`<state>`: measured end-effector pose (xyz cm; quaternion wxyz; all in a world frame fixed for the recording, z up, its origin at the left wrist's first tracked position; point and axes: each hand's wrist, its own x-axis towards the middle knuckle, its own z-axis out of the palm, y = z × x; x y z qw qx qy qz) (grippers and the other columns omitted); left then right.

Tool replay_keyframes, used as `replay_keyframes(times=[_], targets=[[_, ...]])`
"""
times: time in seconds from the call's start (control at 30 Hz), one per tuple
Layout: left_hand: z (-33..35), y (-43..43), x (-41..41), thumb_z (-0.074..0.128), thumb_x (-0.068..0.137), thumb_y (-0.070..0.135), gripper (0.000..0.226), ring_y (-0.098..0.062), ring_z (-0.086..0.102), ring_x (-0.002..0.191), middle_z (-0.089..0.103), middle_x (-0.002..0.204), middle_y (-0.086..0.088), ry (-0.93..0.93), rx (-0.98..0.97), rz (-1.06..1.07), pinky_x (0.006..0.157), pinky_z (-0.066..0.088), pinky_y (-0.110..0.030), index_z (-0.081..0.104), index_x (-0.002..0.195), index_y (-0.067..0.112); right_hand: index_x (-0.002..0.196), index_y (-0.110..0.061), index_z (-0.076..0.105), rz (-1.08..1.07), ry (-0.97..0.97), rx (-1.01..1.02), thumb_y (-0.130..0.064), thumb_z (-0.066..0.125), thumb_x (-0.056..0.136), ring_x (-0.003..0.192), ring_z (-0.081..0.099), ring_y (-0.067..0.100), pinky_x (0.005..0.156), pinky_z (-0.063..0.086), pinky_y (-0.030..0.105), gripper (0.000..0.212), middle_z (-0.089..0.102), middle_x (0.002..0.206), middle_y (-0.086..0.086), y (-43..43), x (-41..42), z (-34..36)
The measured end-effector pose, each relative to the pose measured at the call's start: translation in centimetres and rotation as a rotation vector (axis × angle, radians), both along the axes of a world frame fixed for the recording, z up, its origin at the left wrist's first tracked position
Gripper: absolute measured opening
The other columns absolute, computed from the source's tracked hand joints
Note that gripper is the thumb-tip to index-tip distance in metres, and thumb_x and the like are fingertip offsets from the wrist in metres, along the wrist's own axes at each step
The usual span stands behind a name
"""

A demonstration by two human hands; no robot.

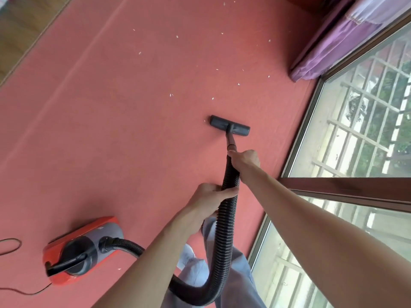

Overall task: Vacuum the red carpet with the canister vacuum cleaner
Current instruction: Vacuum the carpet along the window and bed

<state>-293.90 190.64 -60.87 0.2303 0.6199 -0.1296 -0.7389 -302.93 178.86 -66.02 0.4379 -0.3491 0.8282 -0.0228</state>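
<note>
Along the far left edge, a thin power cord (13, 242) loops over the red carpet (100, 130) toward the canister vacuum cleaner (82, 250). The canister sits on the carpet to the person's left, probably parked there so its hose has slack to reach forward. The ribbed black hose (223, 252) leaves the canister's front, dips under the arms and climbs to the hands. The left hand (211, 194) is wrapped around the hose lower down, apparently to carry its weight and steady it. The floor head (230, 125) lies flat on the carpet, facing white scraps (171, 94) scattered beyond it, so that stretch looks not yet cleaned. The right hand (244, 161) clasps the top of the hose where it meets the wand, the better spot for steering. A barred window (355, 141) runs along the right.
</note>
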Motion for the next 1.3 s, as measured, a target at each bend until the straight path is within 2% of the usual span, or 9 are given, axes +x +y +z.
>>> replay_keyframes(times=[0.2, 0.4, 0.53, 0.63, 0.77, 0.9, 1.03, 1.17, 1.3], targets=[[0.6, -3.2, 1.1, 0.078, 0.081, 0.031, 0.031, -0.017, 0.064, 0.066, 0.070, 0.077, -0.007, -0.038, -0.052, 0.060, 0.062, 0.049, -0.024, 0.075, 0.094, 0.003, 0.104, -0.003, 0.064, -0.192, -0.273, 0.034, -0.027, 0.071, 0.082, 0.081, 0.066, 0.028, 0.064, 0.051, 0.032, 0.034, 0.069, 0.101, 0.015, -3.6, 0.3, 0.1], [3.1, -2.0, 5.5, 0.074, 0.086, 0.021, 0.032, -0.027, 0.072, 0.079, 0.075, 0.091, -0.019, 0.130, -0.061, -0.152, 0.074, 0.058, -0.035, 0.074, 0.100, -0.007, 0.093, -0.004, 0.066, -0.139, -0.252, 0.066, -0.031, 0.073, 0.075, 0.072, 0.063, 0.026, 0.062, 0.051, 0.031, 0.034, 0.066, 0.085, 0.012, -1.2, 1.3, 1.1], [3.1, -0.4, 7.0, 0.074, 0.086, 0.022, 0.026, -0.027, 0.070, 0.080, 0.074, 0.093, -0.020, 0.115, -0.030, -0.116, 0.085, 0.057, -0.043, 0.076, 0.097, -0.002, 0.096, -0.003, 0.068, -0.088, -0.231, 0.104, -0.033, 0.071, 0.073, 0.086, 0.070, 0.029, 0.078, 0.058, 0.039, 0.037, 0.071, 0.095, 0.013, 0.4, 3.3, 0.3], [2.0, 0.6, 7.0, 0.075, 0.085, 0.025, 0.034, -0.031, 0.068, 0.086, 0.073, 0.096, -0.022, 0.107, 0.010, -0.035, 0.099, 0.051, -0.057, 0.074, 0.101, -0.005, 0.098, -0.004, 0.066, 0.007, -0.201, 0.093, -0.034, 0.067, 0.078, 0.087, 0.068, 0.028, 0.072, 0.055, 0.034, 0.036, 0.069, 0.094, 0.011, 0.6, 4.6, -0.1], [1.0, 0.5, 5.6, 0.076, 0.086, 0.026, 0.027, -0.032, 0.070, 0.084, 0.072, 0.093, -0.019, 0.032, 0.021, 0.122, 0.097, 0.052, -0.059, 0.076, 0.098, 0.002, 0.095, -0.006, 0.062, 0.036, -0.188, 0.040, -0.035, 0.067, 0.081, 0.080, 0.061, 0.026, 0.063, 0.046, 0.030, 0.032, 0.063, 0.091, 0.009, -0.6, 5.4, -0.6], [1.3, -1.1, 5.5, 0.077, 0.085, 0.023, 0.030, -0.030, 0.069, 0.081, 0.073, 0.091, -0.018, 0.043, -0.007, 0.227, 0.096, 0.053, -0.058, 0.075, 0.101, -0.002, 0.093, -0.006, 0.062, 0.010, -0.213, -0.023, -0.031, 0.067, 0.081, 0.073, 0.060, 0.024, 0.060, 0.048, 0.029, 0.029, 0.062, 0.085, 0.007, -3.0, 6.2, 0.0], [2.6, -2.1, 6.7, 0.077, 0.084, 0.022, 0.033, -0.028, 0.068, 0.076, 0.071, 0.092, -0.021, 0.072, -0.040, 0.168, 0.088, 0.058, -0.054, 0.074, 0.102, -0.006, 0.091, -0.006, 0.065, -0.051, -0.220, -0.039, -0.032, 0.069, 0.078, 0.067, 0.061, 0.024, 0.060, 0.051, 0.029, 0.029, 0.064, 0.081, 0.008, -3.8, 5.8, 1.2], [3.0, -2.0, 7.8, 0.080, 0.079, 0.026, 0.037, -0.032, 0.066, 0.081, 0.073, 0.094, -0.024, 0.089, -0.016, 0.069, 0.097, 0.049, -0.061, 0.076, 0.095, -0.007, 0.091, -0.006, 0.064, -0.052, -0.218, -0.011, -0.034, 0.068, 0.078, 0.070, 0.062, 0.024, 0.061, 0.050, 0.031, 0.031, 0.065, 0.084, 0.008, -3.2, 5.1, 1.6], [2.7, -2.4, 7.9, 0.078, 0.081, 0.024, 0.034, -0.033, 0.065, 0.080, 0.072, 0.088, -0.023, 0.099, 0.007, 0.097, 0.096, 0.050, -0.062, 0.075, 0.093, -0.008, 0.087, -0.008, 0.061, -0.009, -0.219, 0.076, -0.030, 0.068, 0.079, 0.064, 0.054, 0.020, 0.050, 0.038, 0.026, 0.024, 0.061, 0.083, 0.007, -3.7, 5.8, 1.0]])
